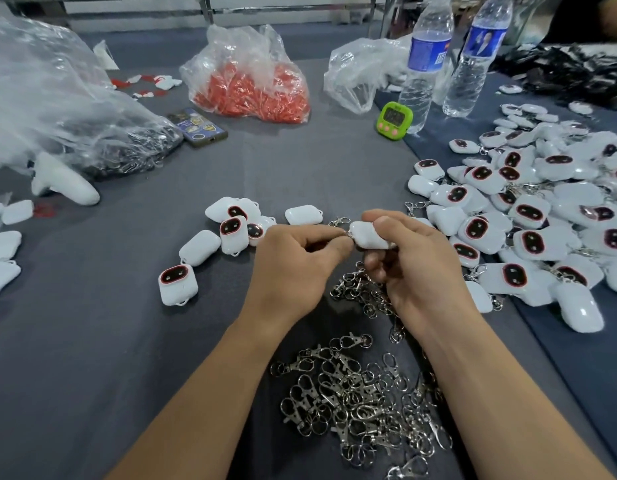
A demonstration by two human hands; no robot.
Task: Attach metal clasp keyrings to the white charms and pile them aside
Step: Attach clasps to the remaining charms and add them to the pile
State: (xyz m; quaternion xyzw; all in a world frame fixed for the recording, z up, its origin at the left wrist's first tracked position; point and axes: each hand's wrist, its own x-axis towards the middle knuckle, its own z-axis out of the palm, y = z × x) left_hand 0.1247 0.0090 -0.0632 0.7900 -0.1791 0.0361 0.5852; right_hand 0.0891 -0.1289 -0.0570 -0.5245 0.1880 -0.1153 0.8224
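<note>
Above the heap of loose clasps, the right hand is gripping a white charm while fingers of the left hand are pinching a keyring against its loop, probably needing a steady push.

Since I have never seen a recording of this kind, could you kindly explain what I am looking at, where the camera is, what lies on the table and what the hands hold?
There is no machine: a person works with bare hands. The one picture comes from a head-worn camera looking forward and down. The right hand grips a white charm; the left hand pinches what seems a clasp keyring at its end. On the grey table lie loose clasps between the forearms, loose charms on the left, a big charm pile on the right, and a green timer and two water bottles.
</note>
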